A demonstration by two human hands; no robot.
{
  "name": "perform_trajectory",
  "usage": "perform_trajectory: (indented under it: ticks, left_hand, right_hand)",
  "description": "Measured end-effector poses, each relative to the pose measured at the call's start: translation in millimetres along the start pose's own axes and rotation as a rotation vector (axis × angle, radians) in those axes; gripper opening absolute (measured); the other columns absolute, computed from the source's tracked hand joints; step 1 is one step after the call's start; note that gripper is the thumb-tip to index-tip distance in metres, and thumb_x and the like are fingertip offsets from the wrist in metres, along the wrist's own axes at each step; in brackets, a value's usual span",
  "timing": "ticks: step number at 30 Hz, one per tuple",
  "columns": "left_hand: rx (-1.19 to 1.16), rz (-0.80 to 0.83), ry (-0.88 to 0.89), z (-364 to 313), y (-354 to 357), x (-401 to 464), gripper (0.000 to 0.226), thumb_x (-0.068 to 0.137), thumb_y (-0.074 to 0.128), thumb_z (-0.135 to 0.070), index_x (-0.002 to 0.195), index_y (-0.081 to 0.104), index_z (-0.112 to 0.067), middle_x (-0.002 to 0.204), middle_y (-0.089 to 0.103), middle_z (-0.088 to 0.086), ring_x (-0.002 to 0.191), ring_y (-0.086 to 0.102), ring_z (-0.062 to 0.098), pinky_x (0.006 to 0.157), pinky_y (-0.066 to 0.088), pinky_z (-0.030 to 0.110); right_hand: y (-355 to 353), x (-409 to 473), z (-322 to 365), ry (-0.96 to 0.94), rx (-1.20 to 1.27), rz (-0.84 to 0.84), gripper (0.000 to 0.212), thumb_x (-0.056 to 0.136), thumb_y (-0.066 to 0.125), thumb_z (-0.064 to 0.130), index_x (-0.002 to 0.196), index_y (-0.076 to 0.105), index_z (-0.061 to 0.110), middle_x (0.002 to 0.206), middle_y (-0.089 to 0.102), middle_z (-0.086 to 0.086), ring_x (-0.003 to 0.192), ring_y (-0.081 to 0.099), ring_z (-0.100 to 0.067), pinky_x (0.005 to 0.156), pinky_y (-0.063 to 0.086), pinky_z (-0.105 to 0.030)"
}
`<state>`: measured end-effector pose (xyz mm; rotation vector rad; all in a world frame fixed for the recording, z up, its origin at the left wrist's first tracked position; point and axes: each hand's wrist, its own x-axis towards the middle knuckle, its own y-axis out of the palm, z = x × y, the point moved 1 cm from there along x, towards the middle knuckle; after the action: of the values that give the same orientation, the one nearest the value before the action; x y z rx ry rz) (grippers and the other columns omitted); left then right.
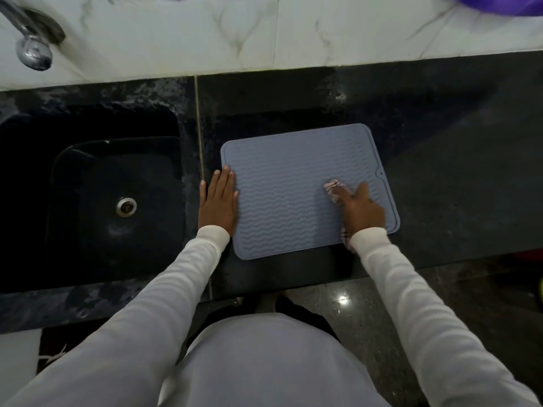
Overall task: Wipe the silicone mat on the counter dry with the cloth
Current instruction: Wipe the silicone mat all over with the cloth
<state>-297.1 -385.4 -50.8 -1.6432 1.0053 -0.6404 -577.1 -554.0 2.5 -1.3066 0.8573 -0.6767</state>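
L hand (218, 198): laid flat, palm down, fingers straight and held together, pointed away from the body; thumb set out to the L side. R hand (360, 209): palm down, back of hand up, fingers spread and partly bent, pressed down on what lies under it; whether the fingers are curled round it cannot be told. Both arms are extended fwd from the torso, elbows slightly bent, and converge toward the hands. Both forearms are covered to the wrist by white sleeves (411, 292); wrists kept roughly straight.
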Motion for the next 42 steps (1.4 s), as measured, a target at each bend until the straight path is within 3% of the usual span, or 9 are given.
perform_trajectory:
  ticks: [3,7,13,17,22,24,34,37,42]
  left_hand:
    - [0.000,0.003,-0.005,-1.0,-0.2,-0.2,0.053,0.105,0.021,-0.030,0.156,0.012,-0.018,0.163,0.007,-0.003,0.150,0.002,0.015,0.121,-0.006,0.042]
    - [0.029,0.006,-0.019,-2.6,0.2,-0.2,0.053,0.105,0.020,-0.030,0.156,0.010,-0.018,0.163,0.005,-0.003,0.150,0.000,0.015,0.120,-0.008,0.041]
    - [0.022,0.010,-0.022,-5.2,-1.0,-1.5,0.053,0.106,0.019,-0.030,0.156,0.008,-0.018,0.164,0.003,-0.004,0.150,-0.003,0.016,0.120,-0.009,0.041]
    - [0.009,0.008,-0.018,-5.7,-1.6,-2.0,0.052,0.106,0.021,-0.029,0.156,0.009,-0.018,0.164,0.003,-0.003,0.150,-0.003,0.016,0.121,-0.009,0.041]
    - [-0.013,0.011,-0.021,-6.8,-2.5,-1.3,0.052,0.106,0.023,-0.030,0.156,0.012,-0.018,0.163,0.007,-0.003,0.150,0.000,0.016,0.121,-0.007,0.042]
    - [-0.007,0.008,-0.024,-5.6,-2.0,-0.5,0.053,0.106,0.023,-0.029,0.156,0.013,-0.017,0.163,0.008,-0.002,0.150,0.001,0.017,0.121,-0.007,0.042]
    - [0.002,0.017,-0.029,-6.2,-2.9,-1.3,0.053,0.106,0.022,-0.029,0.156,0.010,-0.018,0.163,0.005,-0.003,0.150,-0.002,0.016,0.121,-0.006,0.043]
    - [0.017,0.021,-0.025,-5.3,-1.8,-1.5,0.053,0.105,0.020,-0.030,0.156,0.008,-0.018,0.164,0.004,-0.002,0.150,-0.003,0.016,0.121,-0.005,0.044]
    - [0.018,0.018,-0.018,-4.9,-1.0,-1.4,0.053,0.106,0.020,-0.030,0.156,0.008,-0.018,0.163,0.004,-0.002,0.150,-0.002,0.016,0.121,-0.005,0.044]
  right_hand:
    - [-2.3,9.1,-37.0,0.091,-0.037,-0.064,0.078,0.079,0.039,0.085,0.125,0.045,0.023,0.125,0.059,-0.015,0.112,0.056,-0.041,0.092,0.039,-0.040]
    - [-3.9,10.0,-78.1,0.226,0.020,-0.005,0.038,0.097,0.039,0.055,0.132,0.045,0.040,0.121,0.042,-0.016,0.089,0.061,-0.048,0.087,0.047,-0.046]
    - [-10.9,10.4,-76.3,0.359,0.129,-0.015,0.041,0.099,0.036,0.049,0.135,0.046,0.032,0.124,0.042,-0.019,0.092,0.059,-0.047,0.089,0.046,-0.049]
    - [-18.7,-6.7,-9.6,0.236,0.241,-0.058,0.033,0.097,0.046,0.045,0.122,0.056,0.024,0.113,0.054,-0.014,0.089,0.059,-0.037,0.076,0.042,-0.035]
    - [6.7,-29.8,124.1,-0.243,0.258,0.115,0.041,0.099,0.037,0.047,0.136,0.048,0.033,0.121,0.050,-0.011,0.090,0.063,-0.038,0.076,0.049,-0.045]
    - [8.3,-37.4,153.2,-0.281,0.187,0.160,0.041,0.100,0.039,0.030,0.141,0.044,0.027,0.128,0.045,-0.018,0.087,0.063,-0.041,0.069,0.049,-0.048]
    - [-4.7,-17.0,44.4,-0.060,0.063,0.181,0.049,0.095,0.049,0.021,0.140,0.041,0.037,0.125,0.049,-0.016,0.092,0.059,-0.038,0.068,0.044,-0.045]
    - [-11.4,-8.6,10.1,-0.005,0.100,0.135,0.040,0.096,0.049,0.048,0.127,0.048,0.023,0.120,0.055,-0.020,0.099,0.058,-0.040,0.084,0.044,-0.047]
    - [-13.0,1.8,-31.2,0.131,0.103,0.022,0.068,0.079,0.043,0.082,0.109,0.048,0.021,0.115,0.064,-0.019,0.109,0.057,-0.041,0.097,0.041,-0.046]
